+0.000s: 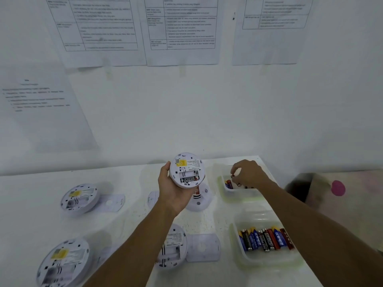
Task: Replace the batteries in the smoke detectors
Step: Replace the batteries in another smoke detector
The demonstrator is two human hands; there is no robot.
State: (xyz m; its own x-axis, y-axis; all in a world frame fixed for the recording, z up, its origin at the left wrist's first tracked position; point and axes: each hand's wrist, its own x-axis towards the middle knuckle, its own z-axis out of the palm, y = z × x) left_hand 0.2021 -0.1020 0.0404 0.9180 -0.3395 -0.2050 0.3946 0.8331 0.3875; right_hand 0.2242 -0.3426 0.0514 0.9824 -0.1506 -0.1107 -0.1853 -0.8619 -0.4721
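My left hand (173,190) holds a white round smoke detector (186,169) above the table, its back facing me. One black battery (189,180) sits in its open compartment; the slot above it is empty. My right hand (247,172) reaches into the far clear tray (226,188) and pinches a small battery (232,176) over it. A red and blue battery (228,183) lies in that tray. The near clear tray (240,255) holds several batteries (266,239) in a row.
Three more detectors lie back-up on the white table: one far left (78,198), one near left (64,262), one under my left forearm (173,245). Another detector (200,198) lies face-up below the held one. Loose white covers (204,247) lie beside them. Papers hang on the wall.
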